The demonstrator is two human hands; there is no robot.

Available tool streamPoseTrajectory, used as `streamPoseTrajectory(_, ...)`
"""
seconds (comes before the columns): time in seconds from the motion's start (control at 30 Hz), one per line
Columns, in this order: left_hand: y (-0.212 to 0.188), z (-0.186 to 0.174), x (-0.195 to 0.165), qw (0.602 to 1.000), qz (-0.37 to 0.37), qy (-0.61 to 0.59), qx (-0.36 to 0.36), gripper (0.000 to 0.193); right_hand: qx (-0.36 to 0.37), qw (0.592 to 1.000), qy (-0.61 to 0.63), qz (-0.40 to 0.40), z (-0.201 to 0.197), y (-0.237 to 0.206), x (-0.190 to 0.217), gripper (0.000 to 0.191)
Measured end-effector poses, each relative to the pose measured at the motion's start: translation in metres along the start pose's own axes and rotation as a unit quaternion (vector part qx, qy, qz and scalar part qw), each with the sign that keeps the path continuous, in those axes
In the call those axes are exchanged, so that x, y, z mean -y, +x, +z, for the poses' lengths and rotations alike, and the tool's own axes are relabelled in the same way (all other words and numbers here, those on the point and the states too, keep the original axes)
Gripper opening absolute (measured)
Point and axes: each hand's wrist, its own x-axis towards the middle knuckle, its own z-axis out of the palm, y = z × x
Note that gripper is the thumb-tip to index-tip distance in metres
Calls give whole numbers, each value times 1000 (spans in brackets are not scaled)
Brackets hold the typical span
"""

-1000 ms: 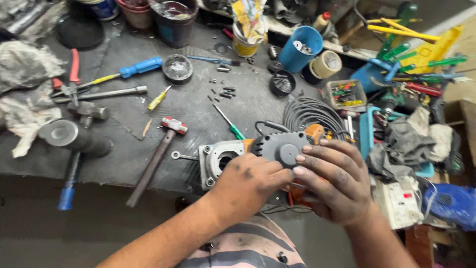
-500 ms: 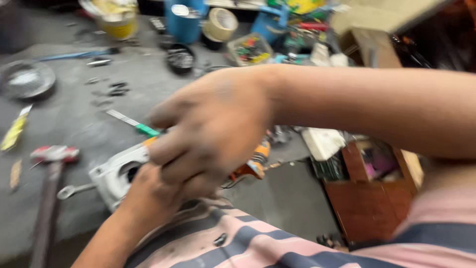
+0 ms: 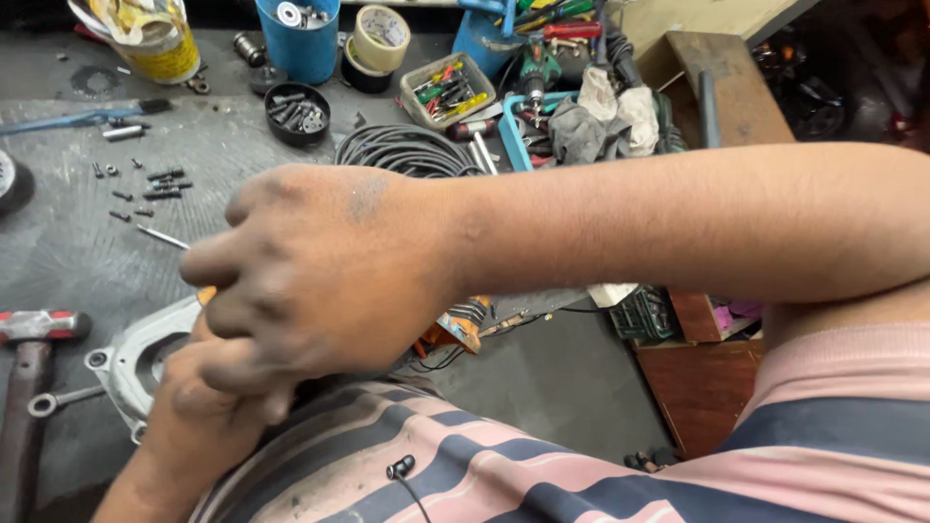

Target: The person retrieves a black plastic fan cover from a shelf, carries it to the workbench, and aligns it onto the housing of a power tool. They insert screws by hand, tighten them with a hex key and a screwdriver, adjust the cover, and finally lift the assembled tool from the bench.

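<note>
My right hand (image 3: 320, 266) reaches across my body from the right and covers most of a grey metal motor housing (image 3: 136, 358) at the near edge of the workbench. Its fingers curl down over the part. Beneath it, my left hand (image 3: 203, 397) comes up from the lower left and grips the same assembly. An orange piece with copper windings and thin wires (image 3: 455, 324) sticks out just right of my hands. What sits between the fingers is hidden.
A red-headed hammer (image 3: 34, 334) and a small spanner (image 3: 58, 399) lie at the left. Loose screws (image 3: 145, 184), a coiled black cable (image 3: 402, 150), a blue cup (image 3: 295, 39), tape rolls (image 3: 378, 39) and a tray of bits (image 3: 446, 89) crowd the back.
The view has swung right and closer. My right hand has moved over the top of the housing and my left, and the workpiece has come nearer to my body.
</note>
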Motion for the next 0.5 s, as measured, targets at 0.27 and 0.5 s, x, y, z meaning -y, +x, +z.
streamPoseTrajectory(0.27, -72, 4, 75, 970, 12, 238, -43, 19, -105, 952, -50, 283, 26, -3, 57, 17)
streamPoseTrajectory(0.5, -41, -6, 44, 966, -80, 245, 11, 26, -227, 896, 73, 374, 26, -57, 87, 37)
